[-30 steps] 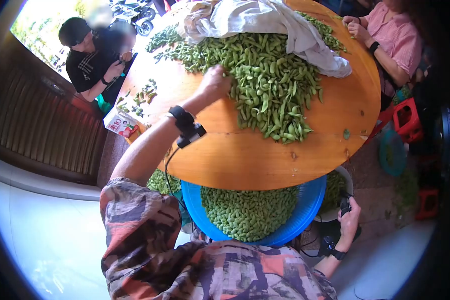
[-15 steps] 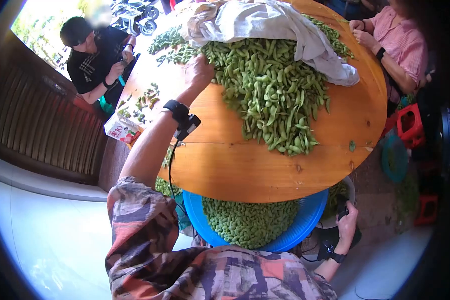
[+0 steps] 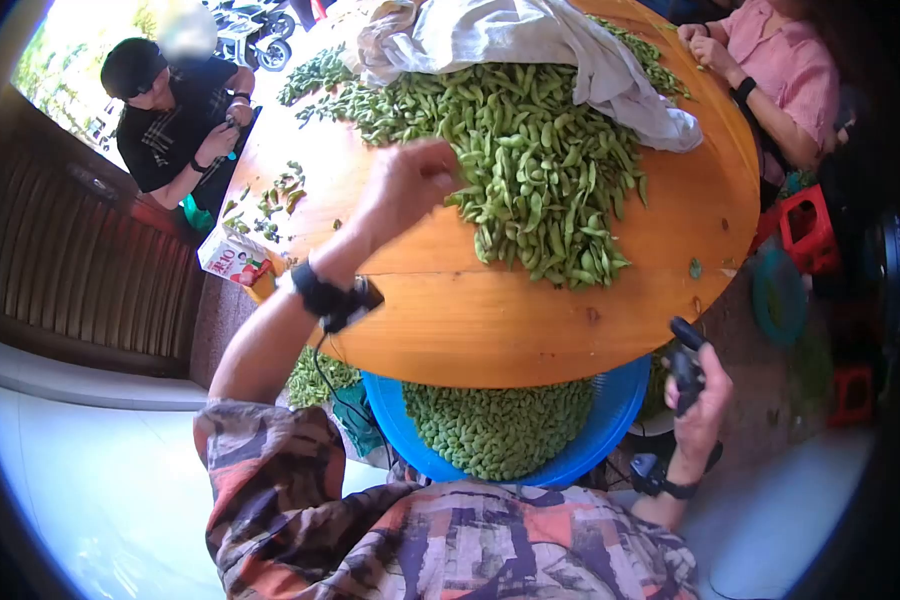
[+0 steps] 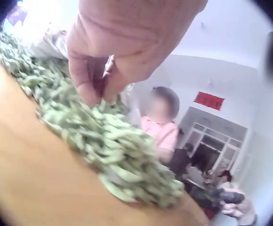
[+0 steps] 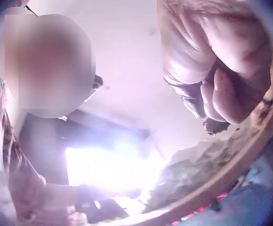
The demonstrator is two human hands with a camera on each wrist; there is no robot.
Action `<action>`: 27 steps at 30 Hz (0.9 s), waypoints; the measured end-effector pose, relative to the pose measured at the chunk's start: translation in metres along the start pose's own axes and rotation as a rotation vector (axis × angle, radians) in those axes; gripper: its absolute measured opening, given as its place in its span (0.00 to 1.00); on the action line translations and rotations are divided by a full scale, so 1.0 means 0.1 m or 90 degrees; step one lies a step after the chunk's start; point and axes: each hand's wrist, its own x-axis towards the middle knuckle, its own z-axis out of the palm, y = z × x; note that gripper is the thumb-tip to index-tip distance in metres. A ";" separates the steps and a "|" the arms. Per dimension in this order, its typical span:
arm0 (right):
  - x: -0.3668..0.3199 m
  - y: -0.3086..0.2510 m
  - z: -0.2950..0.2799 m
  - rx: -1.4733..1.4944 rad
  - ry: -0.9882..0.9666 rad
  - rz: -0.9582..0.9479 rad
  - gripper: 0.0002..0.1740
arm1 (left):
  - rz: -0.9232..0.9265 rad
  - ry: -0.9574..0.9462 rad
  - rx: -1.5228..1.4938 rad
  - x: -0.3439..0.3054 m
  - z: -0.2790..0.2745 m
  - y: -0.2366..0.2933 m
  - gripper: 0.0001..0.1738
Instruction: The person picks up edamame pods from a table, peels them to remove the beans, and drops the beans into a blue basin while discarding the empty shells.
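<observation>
left hand (image 3: 405, 185) curled, contents unclear | right hand (image 3: 706, 400) grips black object (image 3: 685, 378) | left-wrist-only: red sign (image 4: 209, 100)

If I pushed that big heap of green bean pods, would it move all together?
Probably not: the heap of curved green bean pods looks loose, with single pods poking out at its edge, so it would likely spread apart. Each pod is slim, so probably light, but the wide heap may feel heavy.

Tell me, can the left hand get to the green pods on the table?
Yes, most likely: the left hand is close beside the green pods, and nothing seems to block it, since the white cloth lies over only their far part.
</observation>
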 end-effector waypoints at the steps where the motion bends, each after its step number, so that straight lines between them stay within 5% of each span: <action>1: 0.04 -0.10 0.19 0.057 -0.055 0.049 0.24 | 0.037 -0.041 -0.006 -0.23 0.12 0.15 0.04; 3: 0.10 -0.25 0.53 0.146 -0.122 0.147 0.19 | 0.037 -0.116 -0.060 -0.67 0.31 0.50 0.05; 7: 0.14 -0.23 0.99 -0.061 -0.281 -0.140 0.20 | -0.048 -0.168 -0.176 -1.16 0.60 0.62 0.07; 13: 0.08 -0.06 1.04 0.008 -0.310 -0.104 0.23 | -0.125 -0.133 -0.353 -1.37 0.77 0.48 0.05; 15: 0.07 -0.02 0.98 0.173 -0.408 -0.012 0.27 | -0.177 -0.124 -0.464 -1.38 0.79 0.43 0.05; 19: 0.09 -0.07 0.99 0.054 -0.364 0.029 0.39 | -0.216 -0.150 -0.476 -1.38 0.83 0.43 0.05; 27: 0.17 0.10 0.93 0.062 -0.401 -0.038 0.40 | -0.252 -0.146 -0.493 -1.39 0.85 0.45 0.07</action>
